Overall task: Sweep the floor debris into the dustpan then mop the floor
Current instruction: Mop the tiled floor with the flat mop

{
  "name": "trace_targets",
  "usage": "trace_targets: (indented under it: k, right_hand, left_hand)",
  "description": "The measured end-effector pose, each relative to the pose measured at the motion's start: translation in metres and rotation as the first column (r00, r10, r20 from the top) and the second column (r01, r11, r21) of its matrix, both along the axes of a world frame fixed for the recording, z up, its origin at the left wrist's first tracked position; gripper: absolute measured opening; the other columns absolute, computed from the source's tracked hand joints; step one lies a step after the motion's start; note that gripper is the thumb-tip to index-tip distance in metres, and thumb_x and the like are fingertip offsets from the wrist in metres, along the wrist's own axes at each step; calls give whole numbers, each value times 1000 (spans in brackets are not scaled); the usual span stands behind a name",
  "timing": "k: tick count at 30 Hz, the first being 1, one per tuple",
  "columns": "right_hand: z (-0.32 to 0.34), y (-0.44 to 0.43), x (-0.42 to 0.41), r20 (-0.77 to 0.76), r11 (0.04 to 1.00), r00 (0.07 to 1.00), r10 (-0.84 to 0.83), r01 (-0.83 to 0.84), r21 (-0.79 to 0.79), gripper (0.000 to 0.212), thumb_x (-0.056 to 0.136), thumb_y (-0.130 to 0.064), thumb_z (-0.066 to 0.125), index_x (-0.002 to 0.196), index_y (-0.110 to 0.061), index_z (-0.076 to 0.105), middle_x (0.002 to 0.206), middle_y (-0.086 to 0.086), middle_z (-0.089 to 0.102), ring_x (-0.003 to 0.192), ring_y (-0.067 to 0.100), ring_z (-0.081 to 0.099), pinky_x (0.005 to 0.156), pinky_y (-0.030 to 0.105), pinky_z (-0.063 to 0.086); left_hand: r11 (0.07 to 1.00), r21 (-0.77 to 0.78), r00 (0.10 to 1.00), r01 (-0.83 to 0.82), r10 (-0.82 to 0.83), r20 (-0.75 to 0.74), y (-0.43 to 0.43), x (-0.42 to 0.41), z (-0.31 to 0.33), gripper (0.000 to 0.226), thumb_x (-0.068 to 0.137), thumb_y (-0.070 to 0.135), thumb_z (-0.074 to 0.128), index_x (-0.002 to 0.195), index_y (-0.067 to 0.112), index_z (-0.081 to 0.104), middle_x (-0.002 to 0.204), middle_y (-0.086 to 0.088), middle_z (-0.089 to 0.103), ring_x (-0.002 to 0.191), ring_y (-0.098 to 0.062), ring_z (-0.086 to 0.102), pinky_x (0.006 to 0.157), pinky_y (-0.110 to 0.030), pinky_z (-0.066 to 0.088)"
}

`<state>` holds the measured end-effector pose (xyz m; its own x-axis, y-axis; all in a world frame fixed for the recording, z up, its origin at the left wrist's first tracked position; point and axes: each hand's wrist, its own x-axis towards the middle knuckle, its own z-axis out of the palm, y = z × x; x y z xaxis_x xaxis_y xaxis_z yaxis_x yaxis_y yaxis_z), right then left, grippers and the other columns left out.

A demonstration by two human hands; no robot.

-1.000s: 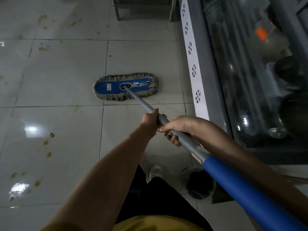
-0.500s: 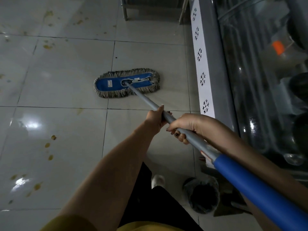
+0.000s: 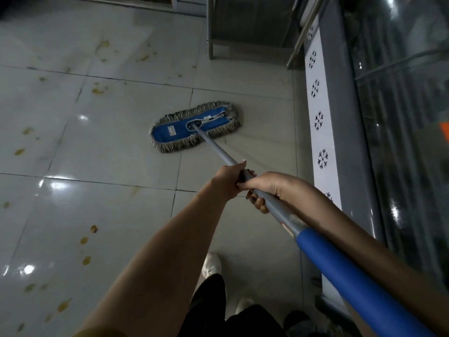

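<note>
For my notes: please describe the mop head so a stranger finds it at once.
Find the white snowflake strip at right. On the tiled floor left of it, at the grey pole's far end, lies the mop head: flat, blue, grey-fringed.

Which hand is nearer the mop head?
Left. The left hand grips the pole closer to the mop head; the right hand grips just behind it.

Left of the mop head (image 3: 195,128), open floor (image 3: 73,147) is found; the right is blocked by a cabinet (image 3: 345,142), and beyond by a metal stand (image 3: 210,32).
</note>
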<state>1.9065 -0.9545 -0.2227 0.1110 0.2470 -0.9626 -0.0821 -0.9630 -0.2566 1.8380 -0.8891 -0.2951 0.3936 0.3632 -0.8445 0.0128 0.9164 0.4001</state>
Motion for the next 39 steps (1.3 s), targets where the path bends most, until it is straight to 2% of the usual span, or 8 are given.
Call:
trace_targets:
  k: [5, 10, 17, 27, 29, 33, 35, 39]
  right_hand:
    - [0, 50, 10, 7, 999, 999, 39, -39, -1, 37, 92, -29, 59, 66, -8, 43, 28, -2, 41, 19, 7, 38, 30, 9, 33]
    - [1, 97, 29, -15, 999, 999, 34, -34, -18, 41, 91, -36, 59, 65, -8, 43, 29, -1, 41, 20, 6, 38, 28, 9, 31]
    - [-4, 186, 85, -4, 985, 985, 172, -172, -32, 43, 91, -40, 58, 66, -8, 43, 32, -2, 43, 21, 6, 39, 29, 10, 33]
    - [-7, 324, 172, 41, 950, 949, 313, -313, -10, 34, 92, -27, 59, 66, -8, 46, 29, -2, 44, 21, 8, 42, 31, 11, 37]
    - [-5, 350, 183, 51, 942, 941, 336, -336, 2, 35, 93, -27, 59, 66, -8, 46, 29, -2, 44, 21, 8, 42, 31, 11, 36]
    - [-1, 404, 195, 69, 925, 924, 376, -378, 30, 36, 93, -27, 59, 67, -7, 45, 27, -2, 43, 20, 8, 41, 30, 10, 35]
    - [0, 430, 197, 58, 922, 921, 384, -386, 31, 36, 93, -27, 59, 67, -7, 45, 27, -2, 43, 19, 8, 41, 30, 10, 35]
    - [-1, 478, 196, 43, 914, 914, 403, -404, 26, 36, 93, -28, 59, 66, -8, 44, 27, -2, 43, 20, 7, 41, 30, 10, 34]
  left_hand:
    - [999, 47, 1000, -8, 9, -19, 48, 9, 0, 26, 95, 14, 53, 74, -1, 51, 69, -11, 58, 59, -18, 59, 44, -26, 50]
    - [996, 79, 999, 40, -40, 1, 101, 22, -1, 20, 93, 13, 56, 82, -3, 51, 73, -12, 63, 62, -19, 62, 46, -28, 52]
    - [996, 93, 999, -19, 16, 35, 180, 68, 0, 21, 94, 14, 55, 83, -4, 52, 76, -14, 63, 68, -19, 63, 46, -24, 54]
    - [988, 76, 990, -137, 138, -8, 306, 153, -1, 21, 95, 14, 52, 83, -2, 52, 77, -13, 60, 65, -19, 61, 47, -24, 52]
    - [983, 100, 987, -156, 160, -28, 330, 164, 2, 21, 95, 14, 53, 82, -2, 51, 75, -12, 59, 61, -17, 62, 45, -24, 52]
    - [970, 155, 977, -185, 199, -80, 380, 177, 11, 24, 95, 14, 53, 76, -1, 49, 61, -10, 55, 33, -9, 57, 33, -18, 46]
    - [969, 165, 975, -183, 201, -95, 404, 179, 14, 26, 95, 14, 53, 74, -1, 48, 55, -8, 54, 29, -8, 55, 31, -17, 43]
    - [968, 171, 972, -183, 204, -115, 452, 177, 12, 25, 95, 15, 53, 76, -1, 49, 63, -10, 54, 29, -8, 55, 32, -16, 43]
